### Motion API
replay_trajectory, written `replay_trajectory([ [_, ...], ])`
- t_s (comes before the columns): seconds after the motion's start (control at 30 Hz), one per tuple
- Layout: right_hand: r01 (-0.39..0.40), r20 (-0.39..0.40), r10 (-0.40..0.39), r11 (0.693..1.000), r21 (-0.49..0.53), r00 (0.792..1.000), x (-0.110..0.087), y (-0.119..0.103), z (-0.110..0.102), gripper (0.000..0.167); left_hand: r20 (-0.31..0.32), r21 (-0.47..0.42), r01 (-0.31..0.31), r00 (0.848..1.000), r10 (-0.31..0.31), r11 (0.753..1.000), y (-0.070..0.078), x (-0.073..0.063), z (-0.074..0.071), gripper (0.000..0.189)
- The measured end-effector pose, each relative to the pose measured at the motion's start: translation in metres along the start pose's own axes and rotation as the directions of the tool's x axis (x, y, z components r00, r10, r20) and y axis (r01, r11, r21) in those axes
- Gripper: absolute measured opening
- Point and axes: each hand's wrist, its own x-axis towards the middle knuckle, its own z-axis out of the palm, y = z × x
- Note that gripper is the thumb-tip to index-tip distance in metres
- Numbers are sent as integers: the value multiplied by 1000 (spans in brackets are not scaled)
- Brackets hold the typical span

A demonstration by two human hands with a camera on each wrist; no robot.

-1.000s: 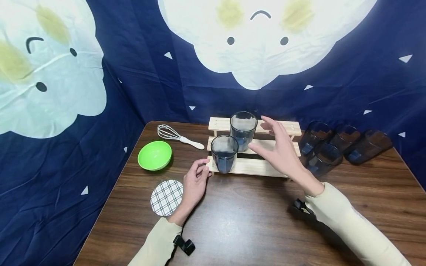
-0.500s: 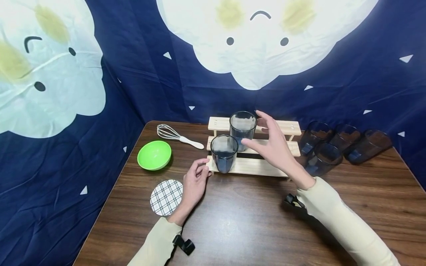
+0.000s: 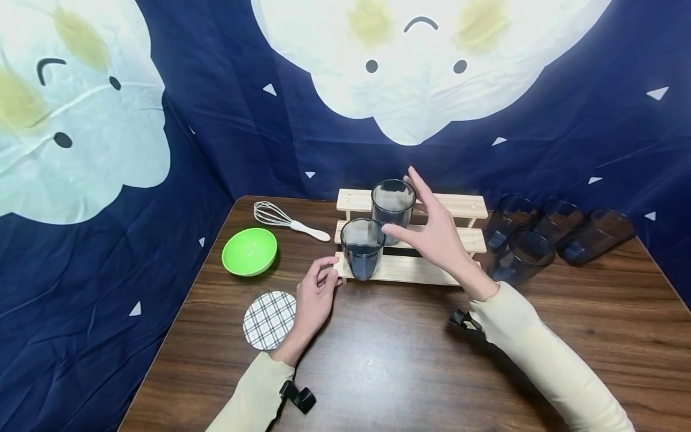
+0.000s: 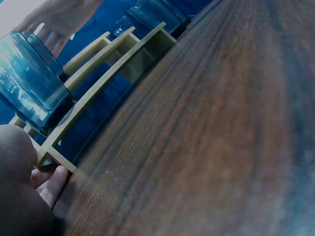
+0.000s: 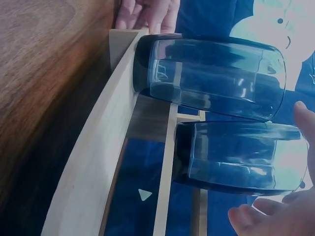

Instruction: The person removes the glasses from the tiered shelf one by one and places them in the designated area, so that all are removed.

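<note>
Smoky-blue glass (image 3: 393, 204), upright, on middle tier (image 3: 471, 240) of pale wooden three-step rack (image 3: 415, 270)

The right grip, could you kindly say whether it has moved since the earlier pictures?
Yes, the right grip has moved leftward relative to the wooden rack, toward its rear glass.

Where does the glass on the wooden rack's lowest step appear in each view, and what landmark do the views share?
Head: the glass is just below and right of centre.
Left wrist: at the left edge, mostly upper half.
Right wrist: upper half, right of centre.
Shared landmark: the rack's lowest step.
</note>
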Motion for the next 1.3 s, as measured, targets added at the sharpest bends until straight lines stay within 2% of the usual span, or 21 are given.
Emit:
replay_trajectory([
  [0.27,-11,12,10,999,46,1000,6,1,7,110,-2,2,14,1000,-14,1000,0,0,0,24],
  [0.6,5,-19,-3,994,113,1000,9,3,9,92,1,14,11,1000,-11,1000,2,0,0,25],
  [0.87,24,-58,-20,997,66,998,10,2,8,88,-4,10,22,1000,-22,1000,2,0,0,24],
  [1.13,33,-101,-20,992,124,995,9,4,8,86,2,1,14,1000,-14,1000,2,0,1,24],
  [1.3,46,-123,-32,993,112,992,9,4,8,86,2,5,20,1000,-20,1000,2,0,0,24],
])
